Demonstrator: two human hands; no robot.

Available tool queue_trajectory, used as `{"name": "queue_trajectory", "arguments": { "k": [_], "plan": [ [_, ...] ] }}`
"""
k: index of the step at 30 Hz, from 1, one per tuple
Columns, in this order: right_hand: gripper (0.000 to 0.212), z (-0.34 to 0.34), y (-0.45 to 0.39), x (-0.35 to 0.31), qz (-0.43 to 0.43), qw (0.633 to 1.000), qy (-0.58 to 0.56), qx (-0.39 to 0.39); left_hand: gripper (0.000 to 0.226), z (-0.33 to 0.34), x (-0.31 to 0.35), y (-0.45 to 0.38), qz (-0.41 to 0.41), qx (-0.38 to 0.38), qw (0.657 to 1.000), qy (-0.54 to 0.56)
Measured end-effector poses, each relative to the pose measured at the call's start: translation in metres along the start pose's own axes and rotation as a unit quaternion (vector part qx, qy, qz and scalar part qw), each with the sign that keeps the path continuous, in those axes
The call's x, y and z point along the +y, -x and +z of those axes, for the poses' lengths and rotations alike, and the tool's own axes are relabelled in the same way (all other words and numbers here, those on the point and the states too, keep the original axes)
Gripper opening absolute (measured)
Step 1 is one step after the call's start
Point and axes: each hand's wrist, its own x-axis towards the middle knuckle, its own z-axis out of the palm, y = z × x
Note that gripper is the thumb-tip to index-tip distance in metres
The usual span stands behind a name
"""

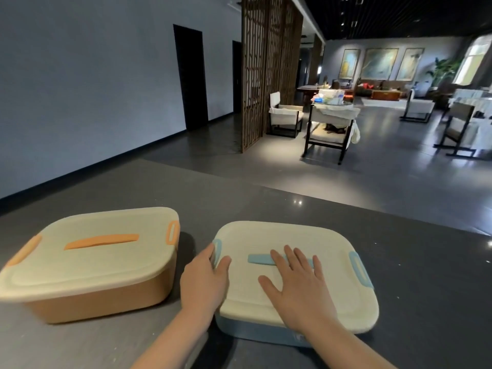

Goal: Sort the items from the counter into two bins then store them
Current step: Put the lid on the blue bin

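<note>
Two lidded bins sit side by side on the dark grey counter (399,275), a narrow gap between them and bare counter to the right. The right hand (298,291) lies flat, fingers spread, on the blue bin (266,330)'s lid, across its handle. The left hand (203,280) rests at that lid's left edge by the latch, fingers loose. The orange bin (101,296) stands untouched, left. Beyond lies a dim lounge with chairs (330,129).
</note>
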Motion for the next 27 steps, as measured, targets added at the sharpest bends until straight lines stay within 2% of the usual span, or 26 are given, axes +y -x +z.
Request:
{"name": "queue_trajectory", "arguments": {
  "k": [4,6,8,9,11,13,16,21,24,27],
  "plan": [
    [0.052,-0.007,0.005,0.010,0.015,0.994,-0.091,0.054,0.047,0.001,-0.006,-0.004,0.009,-0.043,0.997,0.056],
    [0.043,-0.015,0.008,0.034,0.050,0.991,-0.081,0.093,0.041,0.003,-0.007,-0.007,-0.001,-0.046,0.995,0.085],
    [0.046,-0.023,0.013,0.071,0.112,0.987,-0.049,0.105,0.040,0.006,-0.010,-0.009,-0.016,-0.045,0.994,0.103],
    [0.049,-0.027,0.015,0.089,0.152,0.981,-0.068,0.096,0.041,0.008,-0.012,-0.010,-0.028,-0.044,0.992,0.113],
    [0.055,-0.035,0.018,0.111,0.209,0.954,-0.203,0.065,0.046,0.010,-0.015,-0.010,-0.055,-0.045,0.988,0.138],
    [0.059,-0.031,0.018,0.115,0.208,0.922,-0.321,0.061,0.048,0.012,-0.018,-0.012,-0.078,-0.044,0.983,0.163],
    [0.063,-0.021,0.016,0.117,0.209,0.899,-0.375,0.087,0.052,0.014,-0.021,-0.011,-0.087,-0.046,0.979,0.179],
    [0.061,-0.018,0.015,0.121,0.232,0.874,-0.418,0.090,0.078,0.013,-0.019,-0.015,-0.031,-0.099,0.988,0.113],
    [0.065,-0.020,0.025,0.116,0.250,0.860,-0.436,0.089,0.099,0.013,-0.018,-0.023,-0.030,-0.154,0.984,0.079],
    [0.072,-0.022,0.050,0.108,0.281,0.847,-0.439,0.105,0.098,0.017,-0.013,-0.031,-0.029,-0.192,0.976,0.093]
  ]
}}
